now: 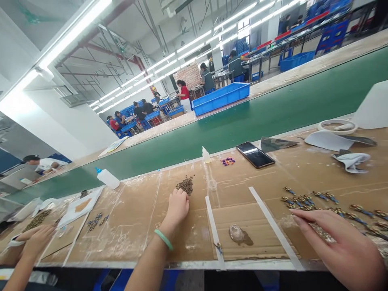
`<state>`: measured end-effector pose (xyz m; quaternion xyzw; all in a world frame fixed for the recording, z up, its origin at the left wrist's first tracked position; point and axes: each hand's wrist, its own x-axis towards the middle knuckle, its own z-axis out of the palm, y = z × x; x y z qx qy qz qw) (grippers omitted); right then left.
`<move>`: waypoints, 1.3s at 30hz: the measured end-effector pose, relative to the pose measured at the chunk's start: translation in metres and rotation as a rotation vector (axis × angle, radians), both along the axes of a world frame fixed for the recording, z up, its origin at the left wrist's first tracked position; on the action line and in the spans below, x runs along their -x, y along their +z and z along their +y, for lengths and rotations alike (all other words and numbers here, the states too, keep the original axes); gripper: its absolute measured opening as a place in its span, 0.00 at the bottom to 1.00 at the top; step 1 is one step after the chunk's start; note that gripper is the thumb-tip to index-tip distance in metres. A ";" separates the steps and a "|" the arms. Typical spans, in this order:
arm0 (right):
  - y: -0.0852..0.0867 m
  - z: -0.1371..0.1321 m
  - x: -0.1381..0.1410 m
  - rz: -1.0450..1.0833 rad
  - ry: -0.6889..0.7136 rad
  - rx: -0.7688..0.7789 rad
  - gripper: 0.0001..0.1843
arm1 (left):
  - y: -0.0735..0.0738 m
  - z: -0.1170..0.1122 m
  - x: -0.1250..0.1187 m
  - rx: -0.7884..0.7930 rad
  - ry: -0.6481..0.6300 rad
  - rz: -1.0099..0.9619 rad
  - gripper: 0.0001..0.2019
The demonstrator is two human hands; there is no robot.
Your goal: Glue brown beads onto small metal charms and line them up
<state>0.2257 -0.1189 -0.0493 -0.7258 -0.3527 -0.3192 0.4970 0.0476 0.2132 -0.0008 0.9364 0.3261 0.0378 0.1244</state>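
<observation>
My right grip (336, 242) flat and open over a beaded strip (321, 233), near the front edge of the table (182, 264), my left grip (177, 210) loosely curled, unclear if holding anything, against a heap of brown beads (185, 186), white tape strips (274, 228) and bare cardboard (251, 230) between my grips, green conveyor belt (242, 129) past the far edge

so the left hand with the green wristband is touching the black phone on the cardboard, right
No, the head view shows the left hand with the green wristband touching a heap of small brown pieces on the cardboard. The black phone lies farther up the bench.
</observation>
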 end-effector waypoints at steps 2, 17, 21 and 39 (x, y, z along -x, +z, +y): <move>0.001 -0.005 0.000 -0.058 0.072 0.074 0.07 | 0.005 -0.003 0.003 0.067 0.016 -0.086 0.09; 0.077 0.047 0.097 0.145 0.752 -0.128 0.04 | 0.034 -0.166 0.013 1.624 -0.211 -0.756 0.23; 0.072 0.042 0.099 0.125 0.700 -0.178 0.04 | 0.036 -0.175 0.015 1.758 -0.144 -0.838 0.21; 0.060 0.048 0.105 0.526 0.854 -0.333 0.06 | 0.022 -0.183 0.009 1.757 -0.080 -0.918 0.22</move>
